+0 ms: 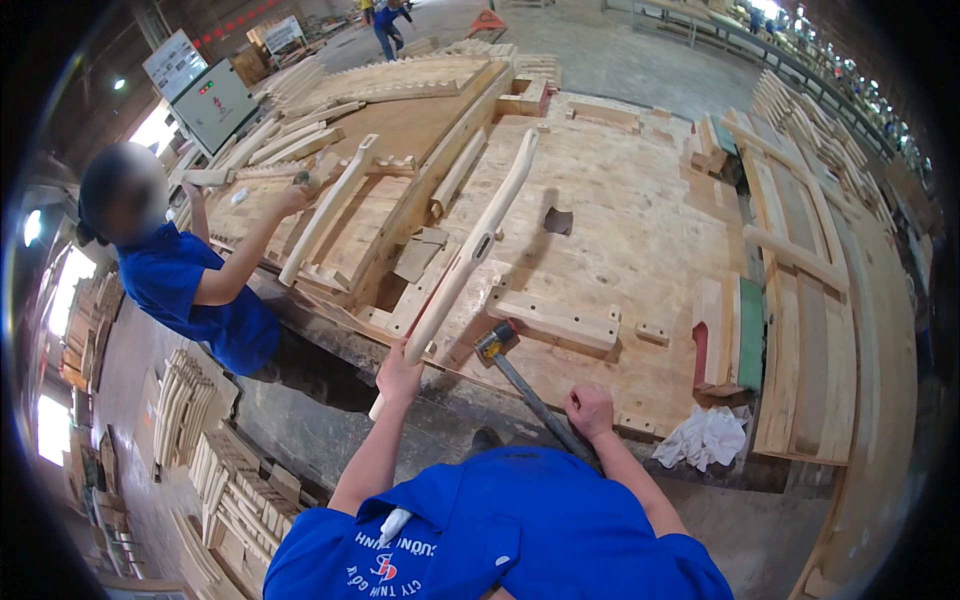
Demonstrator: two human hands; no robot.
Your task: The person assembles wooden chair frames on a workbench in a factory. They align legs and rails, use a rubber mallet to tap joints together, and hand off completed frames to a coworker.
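Note:
My left hand (398,378) grips the near end of a long curved pale wooden piece (470,250) that reaches up and away over the plywood workbench (620,240). In my right hand (588,410) is the dark handle of a hammer (515,370), whose yellow-banded head rests on the bench beside a short wooden block (553,320). Both forearms come up from my blue shirt at the lower edge.
A co-worker in blue (185,285) stands at the left, one hand on another curved piece (325,210). A white rag (705,437) lies at the bench's near right. Wooden frames (800,260) line the right side; stacked curved parts (215,470) fill the floor at left.

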